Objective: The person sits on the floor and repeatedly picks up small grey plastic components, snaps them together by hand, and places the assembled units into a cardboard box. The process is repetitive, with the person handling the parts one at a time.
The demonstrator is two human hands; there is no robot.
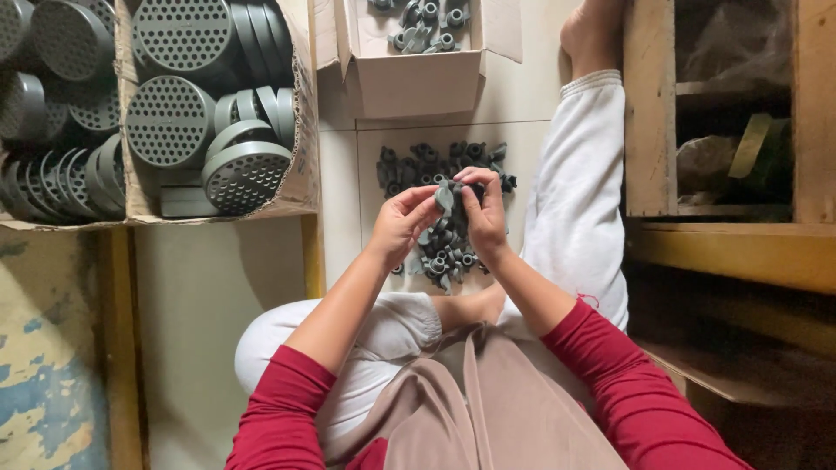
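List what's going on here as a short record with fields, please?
Setting: person seated on a tiled floor
Left hand: pinching a small grey plastic part
Right hand: gripping the same part from the other side
Beneath hands: pile of grey parts
Ahead: open cardboard box holding similar parts
Left side: boxes of round perforated grey discs
Right side: wooden shelf

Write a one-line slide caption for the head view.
Both hands, left hand and right hand, hold a small grey plastic part above a floor pile of parts.

Pale tiled floor (218, 296), wooden shelf unit (649, 104), worn painted surface (43, 348)
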